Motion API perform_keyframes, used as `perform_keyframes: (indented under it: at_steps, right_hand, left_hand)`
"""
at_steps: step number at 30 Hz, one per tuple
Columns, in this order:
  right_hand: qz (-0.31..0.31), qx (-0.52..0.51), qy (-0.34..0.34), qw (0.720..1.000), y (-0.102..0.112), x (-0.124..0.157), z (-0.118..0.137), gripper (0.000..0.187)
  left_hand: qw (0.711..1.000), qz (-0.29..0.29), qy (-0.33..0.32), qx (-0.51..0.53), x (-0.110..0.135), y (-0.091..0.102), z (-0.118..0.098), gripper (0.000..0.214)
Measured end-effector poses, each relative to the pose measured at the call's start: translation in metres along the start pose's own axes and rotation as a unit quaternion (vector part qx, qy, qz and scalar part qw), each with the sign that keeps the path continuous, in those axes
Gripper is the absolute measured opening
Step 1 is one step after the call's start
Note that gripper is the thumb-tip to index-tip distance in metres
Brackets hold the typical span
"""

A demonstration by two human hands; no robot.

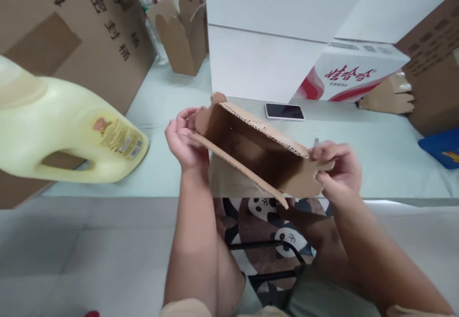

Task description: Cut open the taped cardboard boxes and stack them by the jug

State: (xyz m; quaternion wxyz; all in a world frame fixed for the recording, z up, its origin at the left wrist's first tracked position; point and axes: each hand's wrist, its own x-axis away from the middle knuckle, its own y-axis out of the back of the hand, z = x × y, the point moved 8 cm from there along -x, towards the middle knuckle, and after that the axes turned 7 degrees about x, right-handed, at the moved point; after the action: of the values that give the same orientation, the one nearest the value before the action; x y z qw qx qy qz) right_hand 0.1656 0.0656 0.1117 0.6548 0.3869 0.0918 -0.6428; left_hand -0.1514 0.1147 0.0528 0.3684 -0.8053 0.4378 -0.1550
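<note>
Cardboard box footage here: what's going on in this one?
A person's left hand and right hand grip opposite ends of a cardboard box, tilted with its open side toward the camera. Behind it, a phone lies on the table; a yellow jug is to the left.

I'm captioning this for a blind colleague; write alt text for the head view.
A person's left hand and right hand hold an open cardboard box by opposite ends at a pale table. A phone lies there; a yellow jug is at left.
</note>
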Motion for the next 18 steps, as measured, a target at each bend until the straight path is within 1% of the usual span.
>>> perform_keyframes:
  at_steps: [2,4,6,10,14,16,18]
  right_hand:
    - [0.005,0.057,0.049,0.997,0.010,0.011,0.006,0.022]
    - [0.002,0.091,0.059,0.994,0.019,0.018,0.006,0.023]
    - [-0.006,0.105,0.040,0.994,0.028,0.022,-0.002,0.023]
    - [-0.033,0.122,-0.027,0.992,0.043,0.032,-0.025,0.017]
    - [-0.093,0.065,-0.086,0.990,0.054,0.042,-0.046,0.010]
    - [-0.115,0.047,-0.097,0.987,0.058,0.047,-0.052,0.009]
    - [-0.132,0.055,-0.094,0.985,0.062,0.049,-0.055,0.012]
  left_hand:
    - [0.998,0.049,0.024,-0.020,0.009,-0.020,0.014,0.049]
    - [0.995,0.081,0.022,-0.056,0.014,-0.032,0.023,0.053]
    - [0.991,0.105,0.008,-0.079,0.017,-0.042,0.030,0.055]
    - [0.986,0.144,-0.010,-0.078,0.022,-0.063,0.040,0.052]
    - [0.975,0.175,0.001,-0.135,0.032,-0.079,0.057,0.052]
    - [0.968,0.185,-0.016,-0.169,0.037,-0.084,0.064,0.047]
    - [0.962,0.194,-0.036,-0.186,0.041,-0.087,0.070,0.041]
